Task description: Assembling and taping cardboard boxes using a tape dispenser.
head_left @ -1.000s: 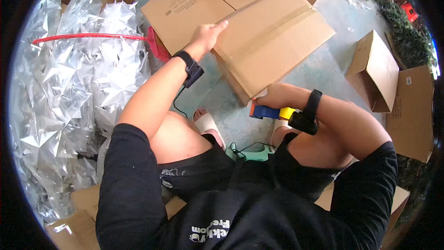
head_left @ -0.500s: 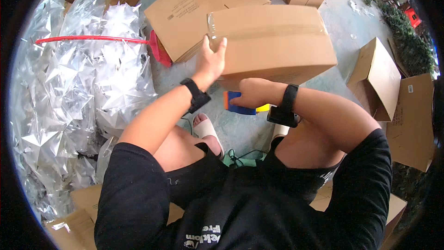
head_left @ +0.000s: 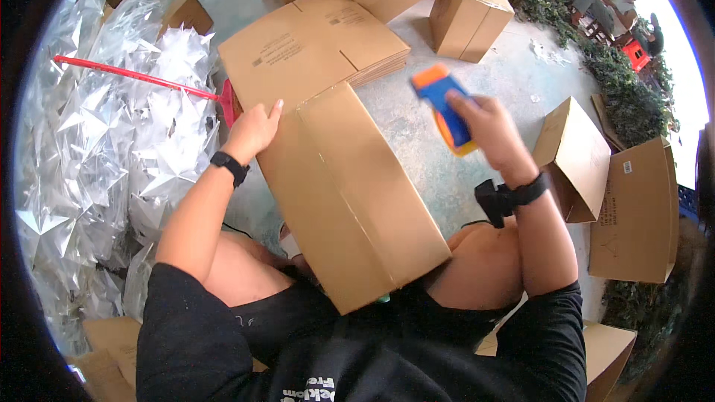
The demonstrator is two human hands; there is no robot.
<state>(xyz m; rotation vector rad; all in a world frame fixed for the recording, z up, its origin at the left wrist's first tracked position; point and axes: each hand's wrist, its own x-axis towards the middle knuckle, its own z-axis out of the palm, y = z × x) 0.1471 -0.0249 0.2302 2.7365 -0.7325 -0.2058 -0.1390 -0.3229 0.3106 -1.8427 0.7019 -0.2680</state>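
Note:
A closed cardboard box [head_left: 354,193] stands slantwise before me, its near end at my lap. Clear tape runs along the middle seam of its upper face. My left hand [head_left: 253,132] grips the box at its far left edge, the thumb near the top and the other fingers partly hidden. Off to the box's right, my right hand [head_left: 488,125] is raised and closed around a blue and orange tape dispenser [head_left: 447,108], slightly blurred and apart from the box.
Flattened cartons [head_left: 298,45] are stacked beyond the box. Silvery star decorations in clear plastic [head_left: 164,112] fill the left, with a red-handled tool [head_left: 138,77] across them. Upright cartons [head_left: 471,13] stand at the back, an open carton [head_left: 573,156] at right, green garlands [head_left: 625,82] behind.
The box has turned from lying crosswise to slanting toward my lap. My left hand has moved left and nearer with it. My right hand has lifted the tape dispenser away to the right.

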